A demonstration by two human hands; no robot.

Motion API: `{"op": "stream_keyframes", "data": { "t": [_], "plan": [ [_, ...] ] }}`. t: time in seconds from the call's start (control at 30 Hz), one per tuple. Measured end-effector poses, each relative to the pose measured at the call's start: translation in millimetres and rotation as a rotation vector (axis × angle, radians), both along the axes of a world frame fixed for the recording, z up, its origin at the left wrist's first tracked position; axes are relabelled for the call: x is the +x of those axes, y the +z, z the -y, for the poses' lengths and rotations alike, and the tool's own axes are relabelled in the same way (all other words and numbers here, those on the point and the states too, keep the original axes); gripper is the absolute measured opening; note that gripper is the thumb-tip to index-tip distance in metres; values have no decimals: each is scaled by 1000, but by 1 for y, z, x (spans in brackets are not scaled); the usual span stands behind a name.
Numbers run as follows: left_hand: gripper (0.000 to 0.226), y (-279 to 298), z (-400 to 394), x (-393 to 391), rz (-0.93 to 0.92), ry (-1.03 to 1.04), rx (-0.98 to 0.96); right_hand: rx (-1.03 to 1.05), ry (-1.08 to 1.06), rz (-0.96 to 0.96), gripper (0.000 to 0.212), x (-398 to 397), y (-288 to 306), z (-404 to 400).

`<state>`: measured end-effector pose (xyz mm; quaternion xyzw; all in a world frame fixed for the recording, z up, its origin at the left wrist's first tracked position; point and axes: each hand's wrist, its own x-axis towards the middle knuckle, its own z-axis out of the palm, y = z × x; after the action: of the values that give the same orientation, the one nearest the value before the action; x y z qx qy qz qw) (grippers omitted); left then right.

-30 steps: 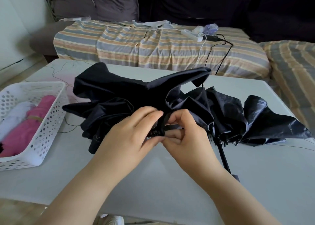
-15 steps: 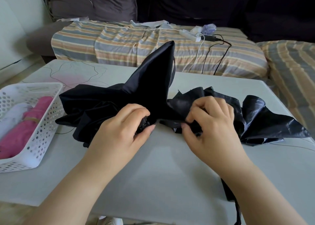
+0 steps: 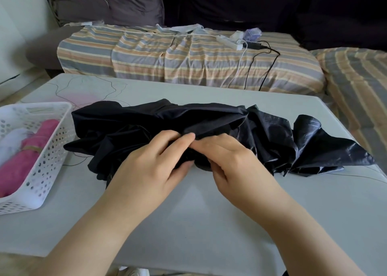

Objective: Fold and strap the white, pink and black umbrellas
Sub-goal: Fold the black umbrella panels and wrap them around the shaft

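Black umbrella [image 3: 129, 127] lies left-right across table [image 3: 209, 223]; left hand [image 3: 150, 167] and right hand [image 3: 232, 160] pinch its fabric mid-length.

This was a home, a living room by the look of it. A low pale grey table [image 3: 209, 223] stood just in front of a corner sofa spread with a wrinkled cotton cover in orange, grey and cream stripes [image 3: 188, 64], and a big dark grey cushion [image 3: 109, 3] leaned against the sofa back. A white power strip [image 3: 229, 42] lay on the seat, black and white cables [image 3: 261, 66] trailing over its front edge. A white perforated plastic basket [image 3: 45, 167] sat on the table's left side.
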<state>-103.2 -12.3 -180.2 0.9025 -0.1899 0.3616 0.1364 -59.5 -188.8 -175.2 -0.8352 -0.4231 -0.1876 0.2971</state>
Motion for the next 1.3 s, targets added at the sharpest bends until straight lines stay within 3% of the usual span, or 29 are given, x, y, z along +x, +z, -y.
{"op": "stream_keyframes", "data": {
  "t": [0.07,0.23,0.37,0.57,0.77,0.87,0.93,1.0,1.07,1.13,1.2,1.3],
  "plan": [
    [30,1,0,1,-25,19,-20,53,-32,-27,52,-2,-3,3],
    [31,5,-2,1,-69,74,-131,-22,-167,147,35,5,-11,21],
    [32,7,-4,0,-67,66,-118,-4,-257,119,10,9,-10,33],
    [23,6,-3,2,-74,43,25,45,-333,155,21,9,-5,46],
    [14,8,0,3,-44,63,25,-63,-281,308,33,15,5,64],
    [14,9,-2,4,-59,88,5,-209,-256,275,11,20,-1,69],
    [14,9,-5,4,-64,107,-9,-287,-256,214,16,21,-8,70],
    [15,11,-6,3,-76,126,-52,-163,-290,161,6,19,-5,75],
    [17,13,-8,3,-89,141,-117,97,-335,30,10,14,2,76],
    [21,14,-7,3,-92,133,-165,193,-350,-146,15,13,5,72],
    [22,13,-5,4,-96,120,-177,64,-360,-301,40,11,-4,65],
    [22,13,-4,5,-88,119,-179,-92,-341,-266,41,9,-10,63]
  ]
}}
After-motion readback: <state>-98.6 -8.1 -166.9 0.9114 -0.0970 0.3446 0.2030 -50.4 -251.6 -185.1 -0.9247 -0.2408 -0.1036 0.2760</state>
